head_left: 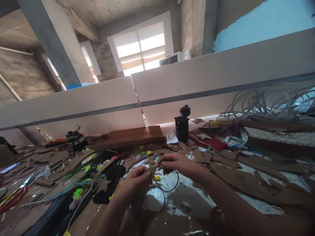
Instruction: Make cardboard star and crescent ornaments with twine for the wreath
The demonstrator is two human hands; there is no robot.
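left hand (138, 179) pinching twine (153, 168), right hand (175, 164) likewise (fingertips close), cup (182, 130) at 1 o'clock, scissors (24, 187) at 9

A black bottle (182, 130) stands upright, its round lid (185, 110) flipped open, with a crumpled white piece of plastic or tissue (172, 138) just beside it. To the left lies a long brown cardboard box (133, 135); far left, scissors (24, 187) with red and yellow handles lie near a cardboard tube (44, 183). At right, a patterned handbag (278, 137) with brown trim sits below loosely coiled pale tubing (263, 100), and cut cardboard pieces (248, 180) spread in front. Behind a white partition (197, 77) are a bright window (140, 46), an air conditioner (171, 59) and a concrete pillar (59, 39).
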